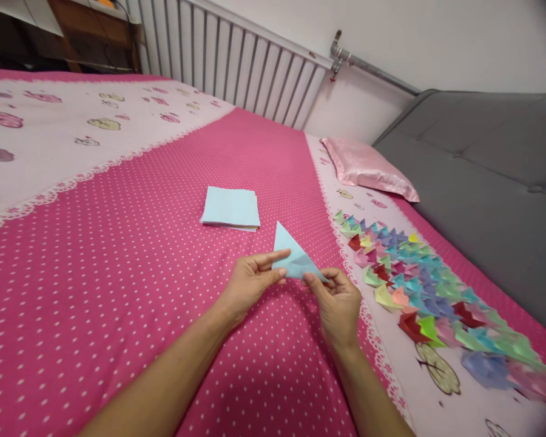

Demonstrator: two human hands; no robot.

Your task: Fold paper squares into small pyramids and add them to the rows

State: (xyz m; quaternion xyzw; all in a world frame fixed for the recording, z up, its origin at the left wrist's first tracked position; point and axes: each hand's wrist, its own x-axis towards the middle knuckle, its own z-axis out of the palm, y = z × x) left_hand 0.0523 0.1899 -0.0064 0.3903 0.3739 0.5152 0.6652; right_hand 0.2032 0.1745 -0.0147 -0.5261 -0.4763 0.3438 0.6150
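Note:
A light blue paper folded into a triangle (289, 252) is held above the pink dotted bedspread (141, 273). My left hand (250, 282) pinches its left lower edge between thumb and fingers. My right hand (337, 303) pinches its right corner. Both hands are closed on the paper. A stack of square paper sheets (231, 208), light blue on top, lies on the bed just beyond my hands.
Many folded paper pieces in several colours (418, 285) lie in a long band on the bed's right side. A pink satin pillow (368, 169) sits at the far right by a grey padded headboard (491, 188). A white radiator (236, 60) lines the far wall.

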